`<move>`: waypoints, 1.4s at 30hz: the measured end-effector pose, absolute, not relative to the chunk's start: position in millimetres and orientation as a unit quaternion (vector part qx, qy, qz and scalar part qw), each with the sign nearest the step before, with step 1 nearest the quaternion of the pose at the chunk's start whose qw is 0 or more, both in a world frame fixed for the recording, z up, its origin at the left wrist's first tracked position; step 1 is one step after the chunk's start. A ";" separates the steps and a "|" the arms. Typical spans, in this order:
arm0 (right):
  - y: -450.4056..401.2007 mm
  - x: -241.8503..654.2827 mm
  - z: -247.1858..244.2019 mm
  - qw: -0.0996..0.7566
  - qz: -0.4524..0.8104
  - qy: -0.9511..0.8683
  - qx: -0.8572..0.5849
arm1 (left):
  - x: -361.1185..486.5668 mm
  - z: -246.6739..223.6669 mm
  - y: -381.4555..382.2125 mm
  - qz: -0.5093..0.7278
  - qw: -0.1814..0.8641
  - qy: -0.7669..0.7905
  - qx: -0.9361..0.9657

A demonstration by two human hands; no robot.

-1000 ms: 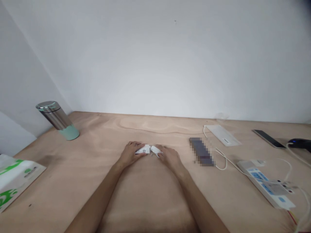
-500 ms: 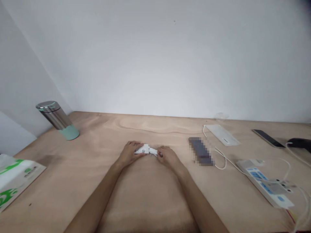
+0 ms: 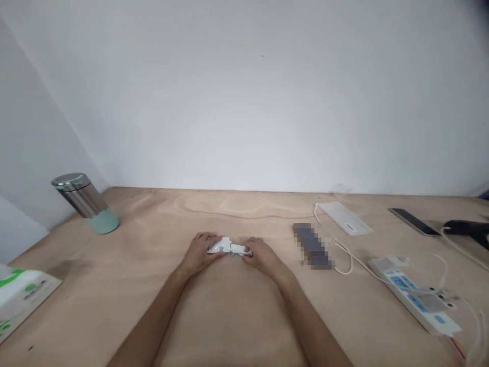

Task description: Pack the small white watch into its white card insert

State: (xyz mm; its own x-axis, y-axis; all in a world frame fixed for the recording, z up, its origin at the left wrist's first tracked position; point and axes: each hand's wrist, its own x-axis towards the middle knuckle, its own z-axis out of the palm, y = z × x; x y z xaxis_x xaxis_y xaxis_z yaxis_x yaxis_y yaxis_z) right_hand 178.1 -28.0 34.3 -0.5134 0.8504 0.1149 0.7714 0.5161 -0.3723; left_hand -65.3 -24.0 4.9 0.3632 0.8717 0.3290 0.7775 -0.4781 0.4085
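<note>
My left hand (image 3: pixel 197 254) rests on the wooden table, thumb and fingers closed around a white block (image 3: pixel 224 245) that looks like a charger in shiny clear wrapping. My right hand (image 3: pixel 262 256) pinches the right end of a smaller white bundle (image 3: pixel 237 249), perhaps a coiled cable. Block and bundle lie side by side between my hands, their near ends touching or almost so. Fingers cover the outer end of each.
On the left stand a steel and mint tumbler (image 3: pixel 86 204) and a white-green packet (image 3: pixel 28 293). To the right lie a blurred-out phone (image 3: pixel 313 247), a white pouch (image 3: pixel 346 219), a dark phone (image 3: pixel 414 221), a black object (image 3: pixel 468 230) and a power strip (image 3: pixel 414 295) with loose cables.
The view has tipped slightly up, so everything sits lower in the picture. My right fingers have shifted a little on the white bundle, and more of it shows. Both hands keep their holds.
</note>
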 end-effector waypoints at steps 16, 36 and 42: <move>-7.0 200.1 18.3 0.433 0.365 -0.680 -0.466 | -45.9 9.5 -33.1 0.304 0.087 0.538 0.782; -26.2 136.2 -5.5 0.498 0.426 -0.609 -0.446 | -46.0 4.9 -30.4 0.410 0.020 0.480 0.775; -28.6 136.4 -2.5 0.485 0.380 -0.622 -0.484 | -43.9 1.6 -31.3 0.402 -0.002 0.491 0.773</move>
